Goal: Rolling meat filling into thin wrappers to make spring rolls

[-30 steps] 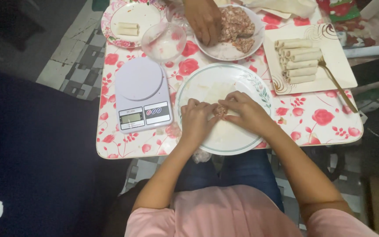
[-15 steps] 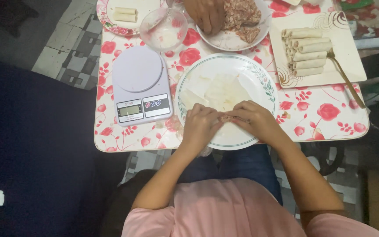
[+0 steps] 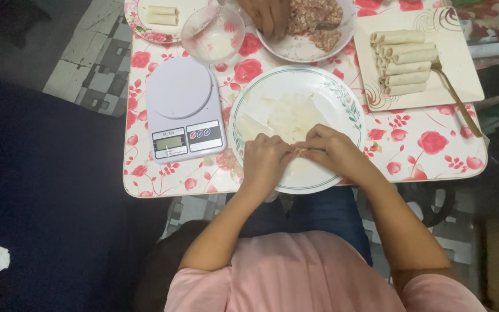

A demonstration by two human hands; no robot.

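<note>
Left hand (image 3: 265, 159) and right hand (image 3: 331, 151), fingers curled, meet fingertip to fingertip, pinching a thin pale wrapper (image 3: 287, 118) with a bit of filling between them; the roll itself is mostly hidden under the fingers, on the near part of the round white plate (image 3: 347, 104). Left of the left hand sits a kitchen scale (image 3: 183, 110). Beyond both hands, another person's hand (image 3: 267, 14), cut off by the top edge, reaches into a bowl of minced filling (image 3: 313, 29), and finished rolls (image 3: 402, 62) lie on a tray past the right hand.
</note>
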